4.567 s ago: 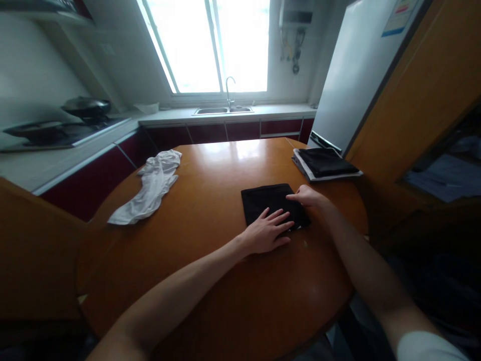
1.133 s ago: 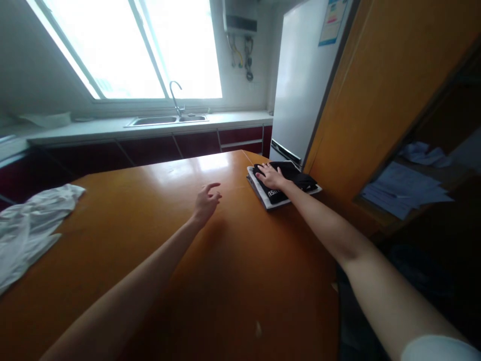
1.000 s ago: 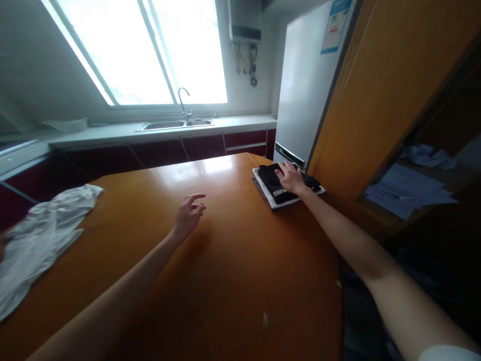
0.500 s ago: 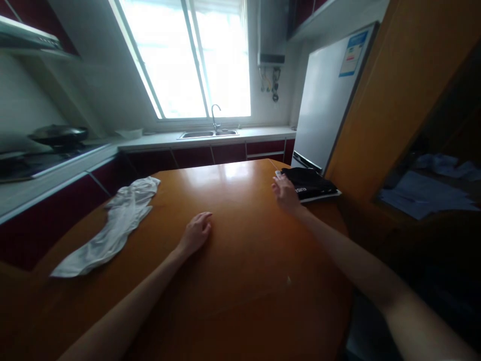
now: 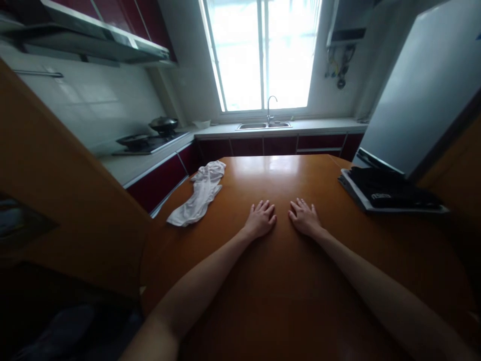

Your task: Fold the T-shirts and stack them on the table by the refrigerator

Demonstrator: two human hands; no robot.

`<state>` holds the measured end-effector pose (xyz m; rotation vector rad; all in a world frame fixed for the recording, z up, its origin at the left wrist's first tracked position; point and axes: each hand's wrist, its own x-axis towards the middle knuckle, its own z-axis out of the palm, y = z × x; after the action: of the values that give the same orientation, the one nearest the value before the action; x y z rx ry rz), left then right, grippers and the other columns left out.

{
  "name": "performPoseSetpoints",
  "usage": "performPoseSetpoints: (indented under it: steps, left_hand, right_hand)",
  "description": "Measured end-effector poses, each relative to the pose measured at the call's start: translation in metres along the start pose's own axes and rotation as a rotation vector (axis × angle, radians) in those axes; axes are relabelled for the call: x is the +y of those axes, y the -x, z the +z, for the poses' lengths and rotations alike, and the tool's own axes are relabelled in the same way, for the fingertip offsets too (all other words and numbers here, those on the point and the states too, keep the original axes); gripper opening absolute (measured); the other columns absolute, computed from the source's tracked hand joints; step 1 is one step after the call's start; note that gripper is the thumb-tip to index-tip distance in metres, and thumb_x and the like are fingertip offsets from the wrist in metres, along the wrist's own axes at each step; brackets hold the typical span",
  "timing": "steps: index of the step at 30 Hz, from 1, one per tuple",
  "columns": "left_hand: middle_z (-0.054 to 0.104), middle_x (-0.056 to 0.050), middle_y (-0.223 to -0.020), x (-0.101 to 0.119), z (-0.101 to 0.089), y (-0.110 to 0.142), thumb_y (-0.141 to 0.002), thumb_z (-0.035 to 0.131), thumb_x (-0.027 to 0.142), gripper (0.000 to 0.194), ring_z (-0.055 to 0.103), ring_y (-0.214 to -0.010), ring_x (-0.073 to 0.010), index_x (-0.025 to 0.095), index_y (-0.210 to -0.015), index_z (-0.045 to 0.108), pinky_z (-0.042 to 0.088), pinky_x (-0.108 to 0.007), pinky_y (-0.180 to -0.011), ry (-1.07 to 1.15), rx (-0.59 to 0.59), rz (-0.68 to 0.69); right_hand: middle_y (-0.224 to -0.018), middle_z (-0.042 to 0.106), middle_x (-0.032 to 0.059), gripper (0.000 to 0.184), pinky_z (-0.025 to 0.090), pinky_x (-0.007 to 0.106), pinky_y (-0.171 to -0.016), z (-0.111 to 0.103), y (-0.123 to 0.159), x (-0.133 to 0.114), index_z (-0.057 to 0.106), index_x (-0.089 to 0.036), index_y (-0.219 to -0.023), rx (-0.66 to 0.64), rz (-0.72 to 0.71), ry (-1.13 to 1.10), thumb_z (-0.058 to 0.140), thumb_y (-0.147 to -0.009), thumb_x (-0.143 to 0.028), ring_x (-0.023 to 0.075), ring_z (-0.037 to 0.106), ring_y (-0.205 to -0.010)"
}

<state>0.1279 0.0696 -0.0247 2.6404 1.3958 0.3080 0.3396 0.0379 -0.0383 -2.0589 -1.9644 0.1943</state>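
My left hand [image 5: 260, 219] lies flat on the wooden table [image 5: 278, 281], fingers spread and holding nothing. A short gap to its right, my right hand [image 5: 304, 217] also rests palm down with its fingers apart. A crumpled white cloth [image 5: 200, 193], perhaps a garment, lies stretched along the table's left side, apart from my left hand. On the right side a folded black cloth item [image 5: 391, 189] with white lettering sits on top of a pale-edged stack; my right hand does not touch it.
Beyond the table runs a white counter [image 5: 221, 131] with a sink [image 5: 252, 126] and a tap [image 5: 269, 108]. A lidded pan [image 5: 164, 124] stands on the stove [image 5: 152, 145] at the left. The fridge [image 5: 417, 95] rises behind the black item.
My right hand has left the black folded item and come down on the table near my left hand. Both hands now lie with fingers spread. The view has swung left.
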Motion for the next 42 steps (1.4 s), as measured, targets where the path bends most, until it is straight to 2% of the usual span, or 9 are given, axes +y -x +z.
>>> performPoseSetpoints:
  steps: [6, 9, 12, 17, 21, 29, 32, 38, 42]
  left_hand:
    - [0.037, -0.012, -0.161, 0.002, 0.003, 0.003, -0.1, 0.043, 0.046, 0.053, 0.029, -0.15, -0.0346, 0.023, -0.147, 0.05, 0.022, -0.061, -0.12, 0.014, 0.029, 0.025]
    - [0.048, -0.007, -0.155, -0.007, -0.005, -0.001, -0.098, 0.049, 0.044, 0.045, 0.041, -0.144, -0.0279, 0.026, -0.138, 0.059, 0.031, -0.048, -0.119, 0.054, 0.055, 0.012]
    - [0.053, -0.007, -0.151, -0.034, -0.023, -0.003, -0.095, 0.055, 0.036, 0.045, 0.045, -0.141, -0.0226, 0.023, -0.139, 0.059, 0.033, -0.035, -0.118, 0.054, 0.164, -0.211]
    - [0.049, -0.024, -0.149, -0.099, -0.057, 0.016, -0.097, 0.044, 0.023, 0.049, 0.034, -0.146, -0.0365, 0.011, -0.144, 0.05, 0.022, -0.06, -0.118, -0.034, 0.309, -0.648]
    - [0.054, -0.027, -0.142, -0.118, -0.061, 0.028, -0.096, 0.047, 0.027, 0.046, 0.044, -0.138, -0.0387, 0.007, -0.136, 0.056, 0.027, -0.057, -0.115, -0.054, 0.276, -0.713]
    - [0.06, -0.014, -0.14, -0.059, -0.037, 0.007, -0.096, 0.053, 0.039, 0.041, 0.052, -0.131, -0.0282, 0.017, -0.129, 0.063, 0.037, -0.039, -0.112, -0.053, 0.141, -0.345]
    - [0.055, -0.013, -0.145, -0.021, -0.023, 0.007, -0.095, 0.055, 0.046, 0.044, 0.049, -0.135, -0.0296, 0.021, -0.131, 0.062, 0.037, -0.043, -0.113, -0.069, 0.094, -0.166]
    - [0.045, -0.023, -0.152, 0.062, -0.009, 0.044, -0.098, 0.048, 0.052, 0.056, 0.043, -0.139, -0.0457, 0.02, -0.143, 0.051, 0.04, -0.062, -0.105, -0.145, -0.058, 0.252]
    - [0.057, -0.009, -0.144, 0.086, -0.029, 0.054, -0.1, 0.05, 0.045, 0.039, 0.064, -0.118, -0.0271, 0.029, -0.134, 0.06, 0.049, -0.038, -0.099, 0.038, -0.072, 0.57]
  right_hand:
    - [-0.164, 0.031, 0.0143, 0.057, 0.016, 0.059, -0.121, 0.005, 0.0, 0.004, 0.046, -0.019, -0.151, 0.013, -0.009, 0.03, 0.036, -0.101, -0.045, 0.0281, 0.024, -0.153]
    - [-0.163, 0.034, 0.0138, 0.056, 0.016, 0.058, -0.122, 0.007, 0.001, 0.008, 0.048, -0.02, -0.149, 0.027, -0.025, 0.034, 0.036, -0.1, -0.045, 0.0278, 0.026, -0.152]
    - [-0.162, 0.036, 0.0128, 0.055, 0.02, 0.056, -0.122, 0.008, 0.002, 0.014, 0.05, -0.021, -0.149, 0.033, -0.052, 0.037, 0.037, -0.1, -0.044, 0.0275, 0.028, -0.152]
    - [-0.161, 0.038, 0.0119, 0.055, 0.022, 0.052, -0.122, 0.01, 0.002, 0.024, 0.052, -0.02, -0.148, 0.038, -0.094, 0.046, 0.037, -0.099, -0.043, 0.0272, 0.03, -0.151]
    - [-0.161, 0.038, 0.0122, 0.055, 0.023, 0.052, -0.122, 0.011, 0.002, 0.024, 0.052, -0.019, -0.147, 0.038, -0.093, 0.05, 0.038, -0.099, -0.042, 0.0277, 0.03, -0.151]
    - [-0.16, 0.039, 0.0125, 0.054, 0.023, 0.053, -0.121, 0.013, 0.002, 0.024, 0.053, -0.02, -0.145, 0.057, -0.097, 0.016, 0.04, -0.098, -0.043, 0.0274, 0.032, -0.15]
    - [-0.156, 0.046, 0.0128, 0.05, 0.024, 0.054, -0.12, 0.012, 0.0, 0.025, 0.058, -0.02, -0.139, 0.102, -0.095, -0.077, 0.043, -0.097, -0.041, 0.0291, 0.037, -0.147]
    - [-0.125, 0.07, 0.0159, 0.05, 0.048, 0.041, -0.102, 0.006, -0.007, 0.032, 0.066, -0.014, -0.126, 0.296, 0.026, -0.53, 0.039, -0.095, -0.042, 0.0283, 0.065, -0.116]
    - [-0.115, 0.072, 0.0147, 0.041, 0.05, 0.042, -0.096, 0.001, -0.005, 0.032, 0.07, -0.015, -0.112, 0.44, -0.022, -0.617, 0.045, -0.089, -0.038, 0.0281, 0.066, -0.106]
